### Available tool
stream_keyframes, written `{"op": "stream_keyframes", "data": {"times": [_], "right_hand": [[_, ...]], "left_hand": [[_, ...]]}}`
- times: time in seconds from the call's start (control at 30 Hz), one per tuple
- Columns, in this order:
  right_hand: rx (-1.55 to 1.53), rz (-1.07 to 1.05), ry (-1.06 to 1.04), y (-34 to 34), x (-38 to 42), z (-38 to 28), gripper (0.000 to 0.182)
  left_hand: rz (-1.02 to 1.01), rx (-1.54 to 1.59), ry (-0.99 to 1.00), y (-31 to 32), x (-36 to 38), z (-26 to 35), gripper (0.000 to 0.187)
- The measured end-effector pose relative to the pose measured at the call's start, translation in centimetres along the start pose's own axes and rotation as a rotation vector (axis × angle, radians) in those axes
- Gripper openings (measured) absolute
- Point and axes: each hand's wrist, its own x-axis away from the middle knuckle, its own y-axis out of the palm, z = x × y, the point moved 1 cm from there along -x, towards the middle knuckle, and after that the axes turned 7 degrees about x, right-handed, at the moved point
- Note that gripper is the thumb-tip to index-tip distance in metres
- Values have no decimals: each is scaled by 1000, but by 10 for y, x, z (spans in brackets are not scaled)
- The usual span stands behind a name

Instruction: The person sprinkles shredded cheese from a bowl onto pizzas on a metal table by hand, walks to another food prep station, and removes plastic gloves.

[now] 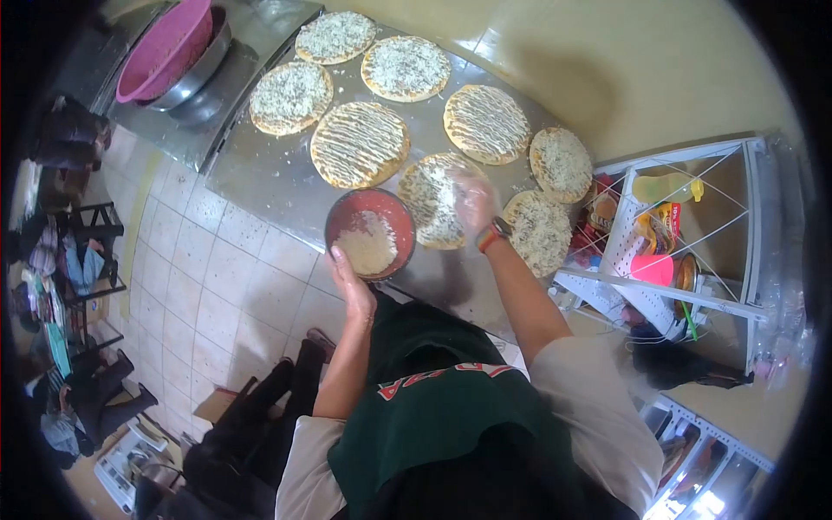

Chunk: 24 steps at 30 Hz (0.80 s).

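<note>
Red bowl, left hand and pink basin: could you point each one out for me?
Red bowl (366, 201): head view, bare inner wall.
Left hand (353, 289): head view, middle of the hand.
Pink basin (163, 54): head view, inner surface.

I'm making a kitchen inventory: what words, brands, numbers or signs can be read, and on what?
"10", it seems, on the packet; its other print is too small.
Apron: lettering too folded to read surely.
Red bag: print too blurred.
I can read nothing else.
</note>
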Motion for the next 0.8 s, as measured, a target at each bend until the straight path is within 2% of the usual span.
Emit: {"op": "stream_keyframes", "data": {"times": [0.03, 0.07, 0.13, 0.17, 0.23, 0.27, 0.33, 0.37, 0.4, 0.47, 0.5, 0.53, 0.6, 0.67, 0.73, 0.77, 0.8], "right_hand": [[47, -46, 98, -7, -1, -5, 28], [51, -36, 109, -15, -7, -25, 28], [58, -185, -42, -19, -23, -65, 25], [70, -176, -35, -5, -29, -73, 25], [-39, -119, -197, 29, -40, -89, 18], [-30, -109, -193, 31, -50, -99, 18], [197, -457, -91, 37, -69, -113, 20], [239, -475, -168, 41, -74, -121, 26], [241, -468, -154, 40, -81, -123, 26], [368, -855, 18, 29, -89, -117, 25], [238, -674, -50, 28, -88, -103, 27], [234, -668, -30, 37, -83, -91, 27], [421, -474, 183, 43, -83, -74, 33], [438, -531, 261, 48, -78, -66, 34], [187, -649, 268, 47, -71, -56, 36], [237, -641, -34, 65, -55, -22, 32], [236, -641, -24, 59, -56, -14, 32]], "left_hand": [[0, -34, -19, 8, -7, 6, 61], [-13, -39, -24, 10, -17, 8, 61], [-75, -169, -163, 16, -41, 8, 70], [-90, -168, -167, 25, -50, 15, 70], [-319, -288, -173, 44, -64, 33, 60], [-333, -288, -173, 46, -78, 37, 60], [-569, -265, -270, 53, -103, 43, 73], [-550, -255, -229, 66, -107, 54, 53], [-563, -261, -235, 65, -117, 51, 53], [-567, -374, -223, 61, -135, 39, 64], [-554, -380, -166, 69, -135, 40, 57], [-568, -390, -177, 74, -135, 42, 57], [-594, -537, -77, 95, -134, 49, 53], [-547, -582, -4, 111, -134, 36, 52], [-487, -625, 64, 124, -132, 22, 51], [-520, -590, 50, 131, -129, 19, 52], [-552, -560, 36, 136, -127, 14, 53]]}}
